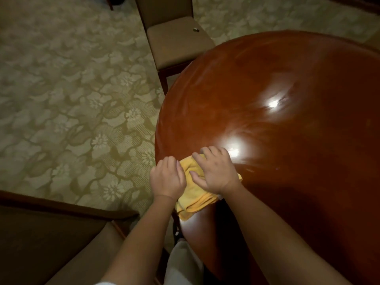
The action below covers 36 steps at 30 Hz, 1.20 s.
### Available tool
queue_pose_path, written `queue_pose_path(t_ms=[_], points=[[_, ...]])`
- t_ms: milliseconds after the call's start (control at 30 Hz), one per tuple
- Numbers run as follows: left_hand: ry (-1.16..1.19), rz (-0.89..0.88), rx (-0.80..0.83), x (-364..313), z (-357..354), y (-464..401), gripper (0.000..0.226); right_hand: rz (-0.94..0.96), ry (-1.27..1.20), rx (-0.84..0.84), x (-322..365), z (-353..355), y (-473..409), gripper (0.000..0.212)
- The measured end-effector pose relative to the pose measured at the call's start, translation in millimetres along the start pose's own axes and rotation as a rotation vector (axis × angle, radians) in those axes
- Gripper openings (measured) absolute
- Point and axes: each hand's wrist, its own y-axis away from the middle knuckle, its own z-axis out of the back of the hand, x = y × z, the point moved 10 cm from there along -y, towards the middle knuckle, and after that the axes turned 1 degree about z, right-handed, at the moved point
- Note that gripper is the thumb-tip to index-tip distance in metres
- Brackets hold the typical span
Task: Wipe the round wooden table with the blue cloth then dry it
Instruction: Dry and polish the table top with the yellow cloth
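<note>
Both hands [193, 175] atop yellow cloth [193, 199]

table [287, 89] cut off right, cloth [195, 200] partly under hands

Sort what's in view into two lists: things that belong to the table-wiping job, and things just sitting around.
Part of the job:
- round wooden table
- yellow cloth, bunched at the table's near edge
- left hand, holding the cloth
- right hand, pressing on the cloth

Just sitting around:
- chair at the far side, with a small dark object on its seat
- armchair at lower left
- floral carpet

No blue cloth is visible.
</note>
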Motion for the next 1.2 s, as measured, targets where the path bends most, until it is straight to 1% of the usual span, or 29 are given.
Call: queue_pose_path(t_ms=[167,267,367,467,600,700,800,900,967,1000,1067,1200], points=[[-0.011,-0.032,0.007,7,-17,-45,0.027,-0.051,0.013,-0.043,-17,-3,-39,0.048],[-0.032,-0.043,0.016,6,-21,-52,0.027,-0.05,0.004,-0.069,-20,-3,-44,0.047],[-0.048,0.013,0.064,6,-21,-51,0.028,-0.082,0.008,-0.023,-22,-2,-43,0.047],[-0.041,0.054,0.102,4,-13,-30,0.028,-0.081,0.021,0.029,-13,1,-24,0.05],[-0.003,0.139,0.144,1,3,18,0.026,-0.052,-0.008,0.057,7,4,18,0.05],[0.014,0.235,0.223,5,7,50,0.018,-0.045,0.001,0.073,21,7,46,0.05],[0.054,0.353,0.257,12,9,71,0.019,-0.036,0.004,0.066,32,9,63,0.049],[0.069,0.399,0.218,14,11,74,0.028,-0.018,0.018,0.054,36,9,63,0.047],[0.08,0.386,0.148,14,14,69,0.038,0.002,0.025,0.047,36,7,57,0.047],[0.086,0.378,0.108,15,15,66,0.04,0.009,0.024,0.041,35,6,54,0.046],[0.092,0.372,0.06,19,13,60,0.039,0.021,0.017,0.021,34,5,46,0.046],[0.072,0.376,0.013,29,8,39,0.036,0.037,0.019,0.003,30,2,20,0.046]])
